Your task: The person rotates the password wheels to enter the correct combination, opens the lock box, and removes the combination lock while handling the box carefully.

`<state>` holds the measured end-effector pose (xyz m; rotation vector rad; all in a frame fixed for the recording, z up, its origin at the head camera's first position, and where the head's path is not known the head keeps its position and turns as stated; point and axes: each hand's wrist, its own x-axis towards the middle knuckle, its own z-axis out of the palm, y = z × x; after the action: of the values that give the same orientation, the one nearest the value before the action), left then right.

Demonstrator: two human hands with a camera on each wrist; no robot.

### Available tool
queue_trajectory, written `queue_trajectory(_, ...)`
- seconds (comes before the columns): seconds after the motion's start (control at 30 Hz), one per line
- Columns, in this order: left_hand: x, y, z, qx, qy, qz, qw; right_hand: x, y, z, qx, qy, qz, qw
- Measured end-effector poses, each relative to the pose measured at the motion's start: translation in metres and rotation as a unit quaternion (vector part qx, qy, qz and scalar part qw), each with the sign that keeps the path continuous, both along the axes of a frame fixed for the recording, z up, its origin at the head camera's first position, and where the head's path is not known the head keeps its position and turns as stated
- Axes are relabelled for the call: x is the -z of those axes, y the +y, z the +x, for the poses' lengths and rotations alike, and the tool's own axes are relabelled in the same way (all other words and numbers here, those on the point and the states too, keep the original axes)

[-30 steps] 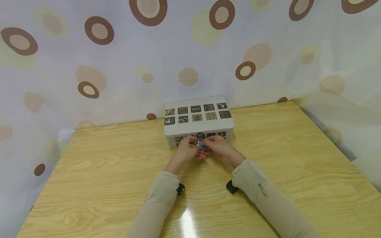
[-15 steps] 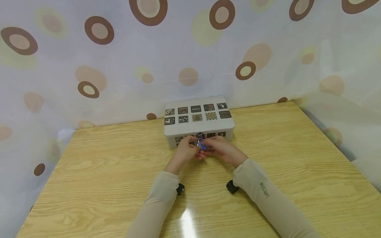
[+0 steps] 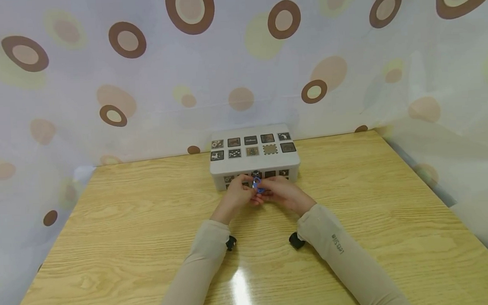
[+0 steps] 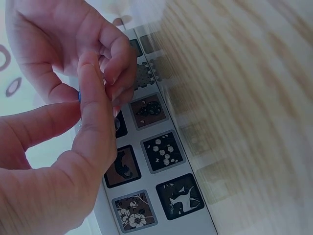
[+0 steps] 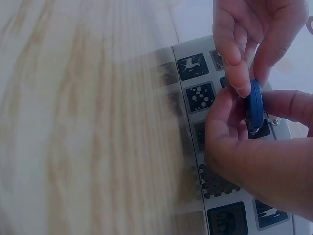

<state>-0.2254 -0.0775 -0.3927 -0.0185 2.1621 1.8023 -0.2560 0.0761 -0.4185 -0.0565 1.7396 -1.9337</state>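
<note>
A white box (image 3: 254, 163) with dark square pictures stands at the back of the table, its lid down. On its front is a small metal latch (image 3: 256, 173). Just in front of the latch, both hands hold a small, flat blue piece with rounded edges (image 5: 255, 106); its exact kind is unclear. My left hand (image 3: 238, 193) pinches it from the left between thumb and fingers. From the right, my right hand (image 3: 285, 192) grips it between thumb and curled fingers. In the left wrist view, fingers hide nearly all of the blue piece (image 4: 79, 96).
The box rests on a wood-grain table (image 3: 141, 228), close to a patterned curtain (image 3: 153, 84) that runs behind it and along the sides. Black straps (image 3: 297, 240) show at both wrists.
Both hands stay at the latch with the blue piece between them. The right hand and the blue piece shift only slightly; the box keeps its place.
</note>
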Motion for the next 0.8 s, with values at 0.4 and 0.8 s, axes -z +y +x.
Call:
queue_trajectory(0.4,0.0016,0.0011,0.0004,-0.009,0.006,0.004,0.9999,0.0,-0.0028,0.0005,0.018,0.002,0.002,1.0)
queue_trajectory(0.8,0.0033,0.0027,0.0012,-0.02,0.009,0.006,0.9997,0.0009,-0.0035,0.0014,0.019,0.006,0.002,1.0)
